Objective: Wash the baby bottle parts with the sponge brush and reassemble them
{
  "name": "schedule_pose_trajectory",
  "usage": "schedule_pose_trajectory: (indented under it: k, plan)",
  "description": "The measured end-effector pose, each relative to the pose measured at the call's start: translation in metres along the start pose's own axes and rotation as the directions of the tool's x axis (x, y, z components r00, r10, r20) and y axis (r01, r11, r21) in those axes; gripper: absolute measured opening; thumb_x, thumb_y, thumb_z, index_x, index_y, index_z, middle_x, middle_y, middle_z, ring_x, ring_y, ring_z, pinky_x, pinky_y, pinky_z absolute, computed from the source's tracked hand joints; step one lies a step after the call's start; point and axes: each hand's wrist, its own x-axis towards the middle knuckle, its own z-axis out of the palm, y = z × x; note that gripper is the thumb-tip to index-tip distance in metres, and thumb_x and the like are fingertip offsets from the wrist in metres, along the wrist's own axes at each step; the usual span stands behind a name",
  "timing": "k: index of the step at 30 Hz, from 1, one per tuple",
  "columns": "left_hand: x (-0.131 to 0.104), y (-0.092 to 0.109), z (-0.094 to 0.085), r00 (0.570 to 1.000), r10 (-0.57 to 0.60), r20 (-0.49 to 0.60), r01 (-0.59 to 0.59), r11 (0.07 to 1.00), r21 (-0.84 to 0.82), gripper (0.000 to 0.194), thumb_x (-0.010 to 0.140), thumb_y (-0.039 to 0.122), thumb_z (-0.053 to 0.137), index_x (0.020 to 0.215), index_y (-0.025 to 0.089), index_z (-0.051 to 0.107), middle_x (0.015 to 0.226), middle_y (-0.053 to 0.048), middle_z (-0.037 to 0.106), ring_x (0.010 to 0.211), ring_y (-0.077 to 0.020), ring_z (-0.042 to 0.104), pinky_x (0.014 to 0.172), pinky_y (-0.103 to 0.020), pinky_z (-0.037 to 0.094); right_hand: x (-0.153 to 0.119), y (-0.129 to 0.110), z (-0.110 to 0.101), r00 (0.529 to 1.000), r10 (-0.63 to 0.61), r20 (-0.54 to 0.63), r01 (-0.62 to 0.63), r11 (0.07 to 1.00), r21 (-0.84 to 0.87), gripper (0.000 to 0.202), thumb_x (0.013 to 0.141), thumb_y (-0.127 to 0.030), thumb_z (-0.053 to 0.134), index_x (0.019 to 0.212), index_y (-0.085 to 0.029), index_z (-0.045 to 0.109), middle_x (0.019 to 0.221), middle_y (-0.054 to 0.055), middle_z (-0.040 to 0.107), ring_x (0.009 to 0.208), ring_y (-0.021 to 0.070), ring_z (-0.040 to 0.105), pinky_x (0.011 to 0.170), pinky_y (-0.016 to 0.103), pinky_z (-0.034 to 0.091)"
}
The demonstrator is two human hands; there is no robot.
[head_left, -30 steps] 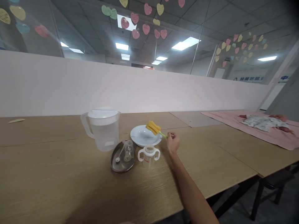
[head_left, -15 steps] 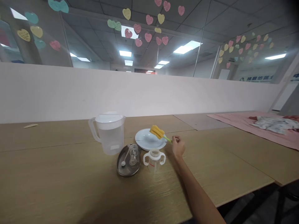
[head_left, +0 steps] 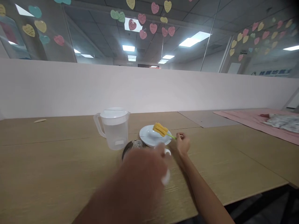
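Pale flat slip (head_left: 40, 120): lies on the wooden table (head_left: 70, 174), the farthest left of the things there, well apart from the grip of the right hand (head_left: 182, 143).
Lidded pitcher (head_left: 116, 130): clear plastic, upright, left of that grip and past the plate (head_left: 143, 137), its handle turned away from it.
Metal dish (head_left: 123, 153): left of the grip and nearer me, only part of its rim showing, with a clear piece (head_left: 137, 143) in it.
Left hand (head_left: 147, 168): blurred, reaching across left of the grip, over the near side of the dish; I cannot tell whether its fingers are apart or closed on anything. A white patch shows at its right edge, too smeared to name.
White plate: just left of the grip, under the sponge head.
Yellow sponge brush (head_left: 160, 129): head to the left of the grip, above the plate, green handle (head_left: 171, 136) running into the fingers.
White curved handle (head_left: 167, 151): left of the grip and nearer, the rest hidden behind the left hand.
Right hand: fingers pinched together on the green handle.
Pink cloth (head_left: 245, 118): well right of the grip, 1 patterned garment (head_left: 282, 121) on it.
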Motion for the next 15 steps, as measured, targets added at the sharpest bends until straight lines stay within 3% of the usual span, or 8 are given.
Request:
schedule_pose_trajectory:
  k: [3, 5, 8, 12, 15]
  plan:
    - [0.025, -0.038, -0.026, 0.986, -0.143, 0.084, 0.147, 0.988, -0.042, 0.008, 0.070, 0.022, 0.053, 0.075, 0.021, 0.058, 0.080, -0.002, 0.061, 0.066, -0.0166, 0.055, 0.054, -0.026, 0.036, 0.000, 0.000, 0.000, 1.000, 0.002, 0.005, -0.002, 1.000, 0.004, 0.034, 0.073, -0.038, 0.043, 0.081, -0.015, 0.066, 0.061, 0.004, 0.061, 0.054, 0.0161, 0.050, 0.054, 0.024, 0.031]
    - [0.039, -0.069, -0.021, 0.949, -0.208, 0.236, 0.244, 0.960, -0.138, 0.023, 0.061, 0.021, 0.062, 0.084, 0.022, 0.059, 0.087, 0.000, 0.062, 0.076, -0.0180, 0.056, 0.057, -0.024, 0.038, 0.000, 0.000, 0.001, 1.000, 0.006, 0.008, -0.006, 1.000, -0.004, 0.033, 0.073, -0.038, 0.043, 0.081, -0.015, 0.066, 0.062, 0.004, 0.061, 0.055, 0.0162, 0.051, 0.054, 0.024, 0.031]
    - [0.055, -0.102, 0.004, 0.855, -0.296, 0.426, 0.389, 0.909, -0.148, 0.040, 0.051, 0.019, 0.069, 0.090, 0.021, 0.060, 0.091, 0.000, 0.063, 0.078, -0.0196, 0.057, 0.056, -0.023, 0.038, 0.000, 0.001, 0.001, 1.000, -0.003, 0.022, 0.003, 1.000, -0.018, 0.033, 0.074, -0.038, 0.043, 0.081, -0.015, 0.066, 0.063, 0.004, 0.061, 0.056, 0.0164, 0.051, 0.054, 0.024, 0.031]
    - [0.071, -0.110, 0.038, 0.742, -0.368, 0.561, 0.490, 0.868, -0.078, 0.033, 0.047, 0.023, 0.073, 0.078, 0.019, 0.063, 0.082, -0.002, 0.066, 0.075, -0.0222, 0.059, 0.056, -0.025, 0.040, 0.001, 0.002, 0.001, 0.999, -0.025, 0.033, 0.026, 0.999, -0.036, 0.034, 0.074, -0.038, 0.043, 0.081, -0.015, 0.066, 0.062, 0.004, 0.061, 0.055, 0.0164, 0.051, 0.053, 0.024, 0.030]
    - [0.080, -0.104, 0.057, 0.687, -0.442, 0.577, 0.545, 0.839, -0.006, 0.021, 0.047, 0.029, 0.075, 0.058, 0.017, 0.062, 0.068, -0.005, 0.066, 0.069, -0.0249, 0.061, 0.059, -0.030, 0.044, 0.001, 0.002, 0.000, 0.998, -0.048, 0.030, 0.050, 0.997, -0.051, 0.034, 0.074, -0.039, 0.042, 0.081, -0.015, 0.066, 0.063, 0.005, 0.062, 0.055, 0.0166, 0.051, 0.053, 0.024, 0.029]
